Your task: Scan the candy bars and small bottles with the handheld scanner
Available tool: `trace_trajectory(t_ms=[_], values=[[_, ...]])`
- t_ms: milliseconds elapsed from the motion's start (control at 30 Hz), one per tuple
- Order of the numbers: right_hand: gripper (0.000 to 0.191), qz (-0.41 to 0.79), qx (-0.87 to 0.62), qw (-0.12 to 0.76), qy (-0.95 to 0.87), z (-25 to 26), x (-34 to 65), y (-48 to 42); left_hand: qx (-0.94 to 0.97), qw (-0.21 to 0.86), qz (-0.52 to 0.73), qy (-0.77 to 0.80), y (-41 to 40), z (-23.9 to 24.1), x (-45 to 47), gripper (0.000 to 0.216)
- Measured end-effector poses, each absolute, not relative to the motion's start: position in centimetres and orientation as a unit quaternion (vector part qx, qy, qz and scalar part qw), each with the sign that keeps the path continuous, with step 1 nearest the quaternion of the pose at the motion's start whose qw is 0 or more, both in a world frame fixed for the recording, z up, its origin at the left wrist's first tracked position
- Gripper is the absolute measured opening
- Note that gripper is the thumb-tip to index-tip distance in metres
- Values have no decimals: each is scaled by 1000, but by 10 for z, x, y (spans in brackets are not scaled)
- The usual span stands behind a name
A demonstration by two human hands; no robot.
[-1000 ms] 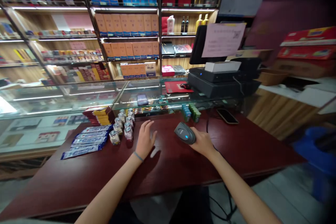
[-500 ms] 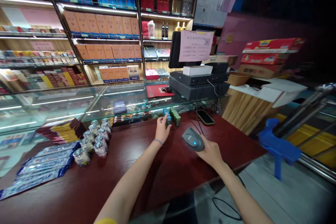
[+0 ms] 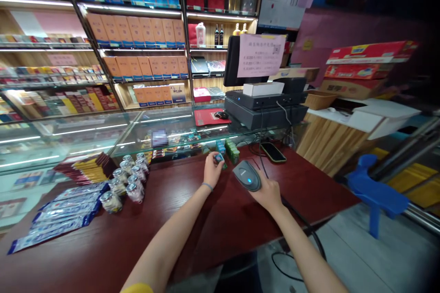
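My left hand (image 3: 212, 170) is closed on a small blue pack (image 3: 217, 158), lifted a little off the dark red counter (image 3: 192, 219). Just behind it stand the remaining blue packs (image 3: 220, 147) and green packs (image 3: 234, 151). My right hand (image 3: 267, 190) grips a grey handheld barcode scanner (image 3: 246, 175) with a blue light, its head pointing toward the blue pack. The scanner's black cable (image 3: 302, 219) trails off the counter's right edge.
Several small glass jars (image 3: 129, 179), long blue wrapped bars (image 3: 65, 213) and a stack of dark red bars (image 3: 87, 168) lie at the left. A phone (image 3: 273, 152) lies at the back right. A glass display case (image 3: 113, 132) and a till (image 3: 266, 107) stand behind.
My left hand moved from the jars to the blue packs and has picked one up. The scanner in my right hand has swung closer to it.
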State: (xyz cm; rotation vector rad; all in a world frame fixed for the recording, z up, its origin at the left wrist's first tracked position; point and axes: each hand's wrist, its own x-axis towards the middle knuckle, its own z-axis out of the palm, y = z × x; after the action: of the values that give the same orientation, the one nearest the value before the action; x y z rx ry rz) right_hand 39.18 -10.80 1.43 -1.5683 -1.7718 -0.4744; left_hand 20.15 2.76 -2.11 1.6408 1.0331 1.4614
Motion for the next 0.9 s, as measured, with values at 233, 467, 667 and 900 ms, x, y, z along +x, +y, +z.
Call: trace_trajectory(t_ms=[233,467,667,900], values=[[25,-128,-566,375,-723,17,342,-94,433,578,598,348,2,-4,94,57],[27,-74,-455,333,-822,12,281,-89,405,592,602,351,-23,-8,-3,64],[35,-86,-401,267,-872,1,262,-98,426,588,593,349,-26,-18,-16,71],[33,-84,-386,267,-879,-1,264,-101,428,576,593,365,-24,-21,-14,66]])
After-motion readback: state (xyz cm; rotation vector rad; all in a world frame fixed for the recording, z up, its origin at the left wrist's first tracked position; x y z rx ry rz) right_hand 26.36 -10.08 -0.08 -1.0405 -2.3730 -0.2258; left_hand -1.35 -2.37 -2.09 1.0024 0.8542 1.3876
